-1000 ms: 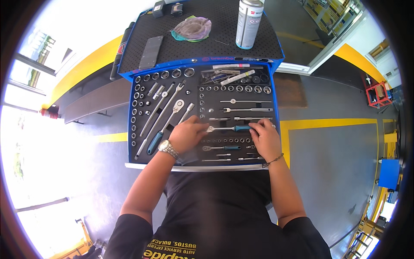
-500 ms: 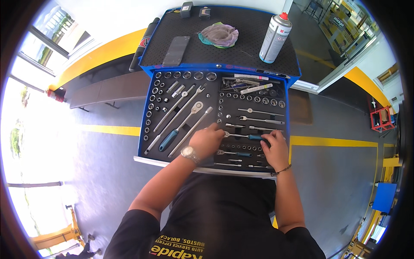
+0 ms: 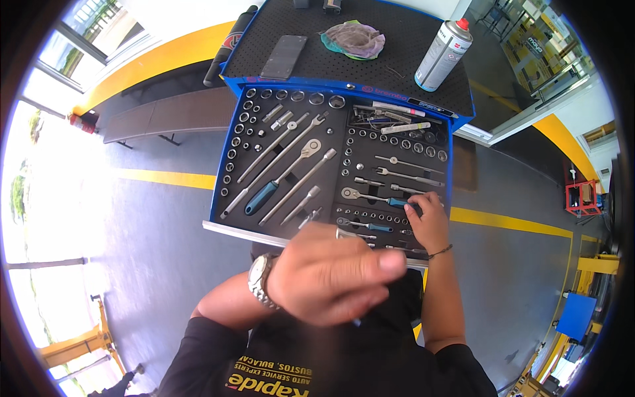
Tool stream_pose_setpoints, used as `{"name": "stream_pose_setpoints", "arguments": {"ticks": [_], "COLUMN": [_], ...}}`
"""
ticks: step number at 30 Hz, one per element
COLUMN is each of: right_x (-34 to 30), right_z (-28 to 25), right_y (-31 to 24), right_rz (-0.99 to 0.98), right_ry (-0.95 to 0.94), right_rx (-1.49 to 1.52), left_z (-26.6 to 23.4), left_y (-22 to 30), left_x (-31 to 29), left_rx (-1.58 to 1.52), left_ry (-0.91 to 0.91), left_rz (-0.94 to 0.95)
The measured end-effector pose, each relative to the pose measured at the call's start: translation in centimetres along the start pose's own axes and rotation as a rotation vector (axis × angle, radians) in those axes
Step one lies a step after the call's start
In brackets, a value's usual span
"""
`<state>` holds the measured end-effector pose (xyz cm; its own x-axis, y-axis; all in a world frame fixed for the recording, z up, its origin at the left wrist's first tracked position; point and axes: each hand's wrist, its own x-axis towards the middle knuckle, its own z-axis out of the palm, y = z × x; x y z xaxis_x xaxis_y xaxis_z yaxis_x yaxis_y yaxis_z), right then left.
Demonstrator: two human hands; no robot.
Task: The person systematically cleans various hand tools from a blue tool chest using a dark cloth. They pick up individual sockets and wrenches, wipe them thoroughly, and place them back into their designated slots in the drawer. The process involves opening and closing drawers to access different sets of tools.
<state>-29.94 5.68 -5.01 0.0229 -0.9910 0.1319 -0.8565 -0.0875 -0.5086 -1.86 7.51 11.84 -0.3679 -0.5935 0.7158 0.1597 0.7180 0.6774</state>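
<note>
My right hand [image 3: 428, 216] has its fingers closed around the end of the teal handle of a ratchet [image 3: 374, 197], which lies in the right half of the drawer's dark tool insert [image 3: 334, 212]. Raised above the drawer's front edge, and large in view, is my left hand [image 3: 331, 272]. One of its digits stretches to the right, with another bent apart below it. I see nothing held in it, though its palm is hidden. Just beyond it lies a smaller teal-handled ratchet [image 3: 364, 225], partly covered. A larger ratchet [image 3: 284, 175] rests in the left half.
Sockets [image 3: 231, 153] line the insert's edges. Several loose tools and markers fill a far-right compartment [image 3: 390, 119]. On the cabinet top [image 3: 324, 73] are a phone [image 3: 284, 57], a crumpled cloth [image 3: 354, 40] and a spray can [image 3: 442, 56]. A bench [image 3: 169, 116] stands left.
My left hand has left the ratchet's head and come up and nearer, over the drawer's front edge. My right hand stays at the handle. The view has shifted slightly.
</note>
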Motion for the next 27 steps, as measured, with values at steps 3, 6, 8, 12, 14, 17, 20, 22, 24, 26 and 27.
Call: {"name": "stream_pose_setpoints", "arguments": {"ticks": [3,6,8,12,14,17,20,22,24,26,27], "right_x": [0.2,0.0,-0.1,0.0,-0.6,-1.6,-3.9,-4.5,-3.2,-2.5,-2.6], "right_z": [0.3,0.2,0.2,0.0,-0.3,0.3,-0.7,0.9,1.8,1.6,1.9], "right_y": [-0.1,0.4,0.6,0.2,-0.4,-3.5,-9.6,-9.4,-8.4,-7.5,-5.9], "right_rz": [0.029,0.026,-0.002,0.011,-0.049,-0.13,0.037,0.258,0.346,0.272,0.212], "right_ry": [0.006,0.007,0.03,0.007,0.039,-0.085,-0.409,-0.431,-0.407,-0.293,-0.249], "right_rx": [0.024,0.033,0.048,0.06,0.043,0.478,1.575,1.616,1.475,1.248,1.096], "left_z": [1.1,3.6,1.4,4.0,2.1,1.6,3.3,3.6,1.8,-2.7,-5.9], "left_y": [3.9,4.5,4.6,5.3,4.0,0.5,-5.4,-8.5,-13.0,-18.0,-20.3], "left_x": [2.7,3.6,2.3,3.0,2.4,1.5,-0.7,-0.7,-0.5,-1.0,-1.5], "left_rx": [-0.334,-0.516,-0.459,-0.602,-0.485,-0.226,-0.049,0.028,0.399,0.815,0.953], "left_ry": [0.091,0.203,-0.058,0.197,0.083,0.047,0.078,0.042,0.04,0.009,-0.047], "left_rz": [0.202,0.309,0.186,0.235,0.181,-0.043,-0.233,-0.393,-0.388,-0.471,-0.609]}}
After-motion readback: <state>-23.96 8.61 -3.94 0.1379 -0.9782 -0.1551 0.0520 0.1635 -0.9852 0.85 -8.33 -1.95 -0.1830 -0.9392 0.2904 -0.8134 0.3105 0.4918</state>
